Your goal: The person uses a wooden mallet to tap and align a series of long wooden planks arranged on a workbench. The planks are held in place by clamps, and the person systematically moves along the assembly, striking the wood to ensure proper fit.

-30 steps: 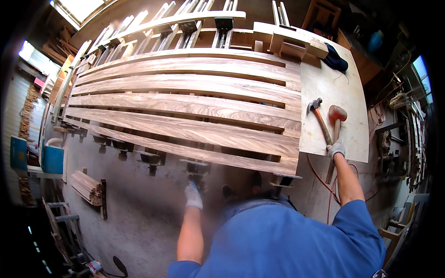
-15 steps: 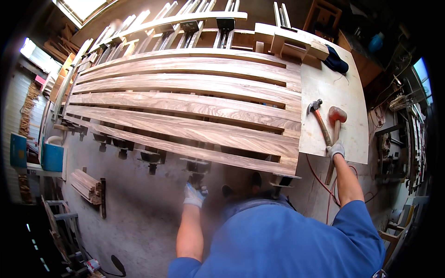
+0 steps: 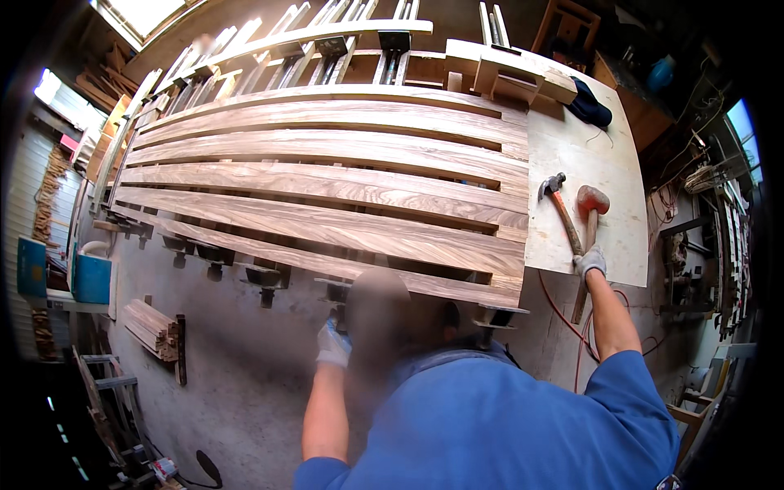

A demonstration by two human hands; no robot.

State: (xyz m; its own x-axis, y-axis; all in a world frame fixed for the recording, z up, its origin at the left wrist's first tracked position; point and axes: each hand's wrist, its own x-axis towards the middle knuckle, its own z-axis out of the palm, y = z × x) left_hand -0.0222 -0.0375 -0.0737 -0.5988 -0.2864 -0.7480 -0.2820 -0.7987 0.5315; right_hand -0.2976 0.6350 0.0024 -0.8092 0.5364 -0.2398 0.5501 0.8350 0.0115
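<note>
In a pale glove, my right hand (image 3: 590, 263) is closed around the wooden handle of a red-headed mallet (image 3: 593, 199), which lies over the plywood board. Just left of it rests a claw hammer (image 3: 560, 211) with an orange and wood handle. My left hand (image 3: 332, 343), also gloved, is at the near edge, its fingers closed on the screw end of a clamp (image 3: 336, 291); the fingertips are partly blurred. A slatted wooden panel (image 3: 327, 214) with long gaps lies in front of me, held in a row of clamps. A blurred grey shape (image 3: 380, 298) covers part of its near edge.
Wooden blocks (image 3: 510, 77) and a dark cap (image 3: 590, 104) sit at the far end of the plywood (image 3: 563, 147). Bar clamps (image 3: 394, 42) stretch beyond the panel. A stack of wood strips (image 3: 153, 327) stands at lower left. A red hose (image 3: 563, 322) lies on the floor.
My left hand has shifted slightly left and stays by the clamp. A blurred grey shape has come up beside it, over the panel's near edge. My right hand stays on the mallet.
</note>
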